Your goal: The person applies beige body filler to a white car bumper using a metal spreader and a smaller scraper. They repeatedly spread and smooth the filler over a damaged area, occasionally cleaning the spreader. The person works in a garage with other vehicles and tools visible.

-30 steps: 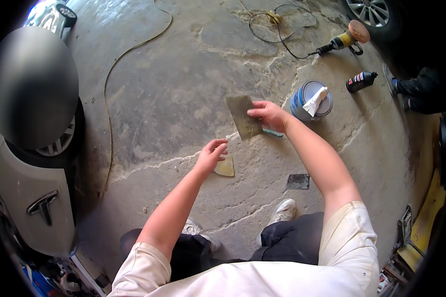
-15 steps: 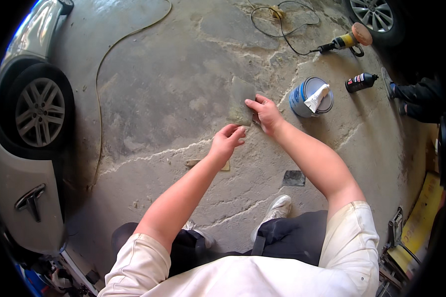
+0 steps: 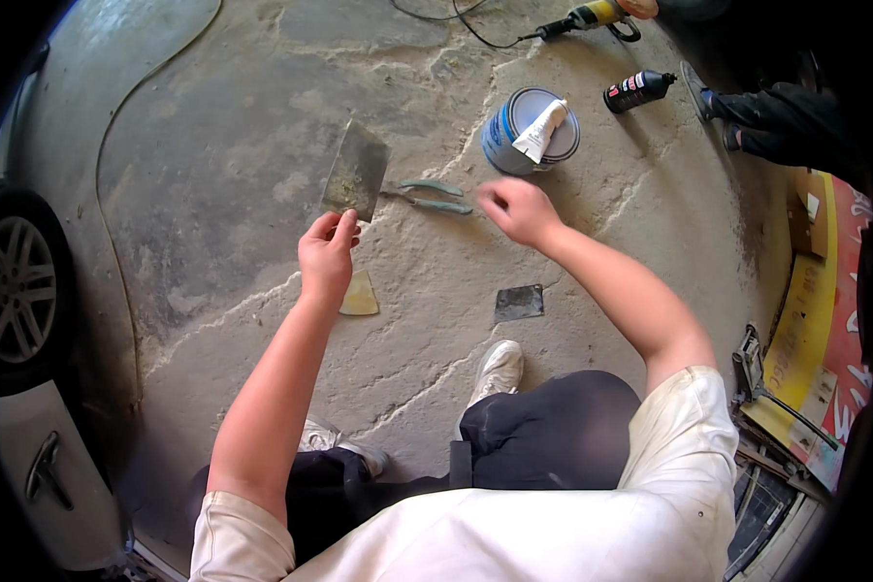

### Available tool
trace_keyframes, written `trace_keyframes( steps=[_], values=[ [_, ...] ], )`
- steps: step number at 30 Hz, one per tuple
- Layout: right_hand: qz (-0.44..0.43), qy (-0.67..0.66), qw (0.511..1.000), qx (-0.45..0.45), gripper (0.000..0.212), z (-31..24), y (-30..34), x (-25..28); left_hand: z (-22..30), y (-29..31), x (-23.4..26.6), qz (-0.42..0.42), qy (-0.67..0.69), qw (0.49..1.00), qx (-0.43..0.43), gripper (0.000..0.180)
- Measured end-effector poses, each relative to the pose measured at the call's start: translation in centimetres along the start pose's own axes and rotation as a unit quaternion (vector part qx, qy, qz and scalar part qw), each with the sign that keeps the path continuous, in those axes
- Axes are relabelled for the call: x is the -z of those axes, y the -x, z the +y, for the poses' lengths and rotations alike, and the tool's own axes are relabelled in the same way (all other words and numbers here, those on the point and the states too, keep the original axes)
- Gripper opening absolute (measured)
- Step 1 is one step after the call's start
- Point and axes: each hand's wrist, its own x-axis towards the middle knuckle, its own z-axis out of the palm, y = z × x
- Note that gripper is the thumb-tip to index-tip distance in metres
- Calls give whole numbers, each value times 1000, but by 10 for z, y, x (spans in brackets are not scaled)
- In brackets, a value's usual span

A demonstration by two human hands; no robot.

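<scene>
My left hand (image 3: 327, 254) pinches the lower edge of a thin grey rectangular plate (image 3: 355, 167), with yellowish smears on its lower half. The plate is held up, tilted, above the floor. To its right lies a pair of pliers (image 3: 436, 205) with grey-green handles spread apart; the plate's edge is close to its jaws. My right hand (image 3: 522, 213) hovers just right of the handles, its fingers curled in and slightly blurred. Whether anything small is between them cannot be seen. Below my left hand lies a pale yellow flat piece (image 3: 361, 295), partly covered by the wrist.
A blue-grey paint can (image 3: 500, 145) carries a white tube (image 3: 541, 133) on its lid. A black bottle (image 3: 638, 92) and a yellow-black polisher (image 3: 592, 15) lie beyond. A dark flat square (image 3: 520, 303) is near my shoe. Another person's legs (image 3: 781, 121) are at right, a car wheel (image 3: 21, 286) at left.
My left hand has taken the plate by its lower edge; my right hand has let go of it and moved away rightward. The pliers now show. The whole view has shifted.
</scene>
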Motion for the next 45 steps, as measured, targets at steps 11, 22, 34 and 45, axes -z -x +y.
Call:
trace_keyframes(
  steps=[11,22,34,45],
  values=[
    [-173,231,957,9,83,89,189,-68,9,16,7,-66,-180,977,-90,20],
    [-298,282,909,67,36,90,165,-85,67,15,-2,-75,-131,971,-186,13],
    [219,-346,911,53,20,-121,3,84,239,17,12,-83,-111,917,-373,8],
    [250,-682,684,65,39,-342,-90,175,334,49,84,-107,32,914,-391,9]
  ],
)
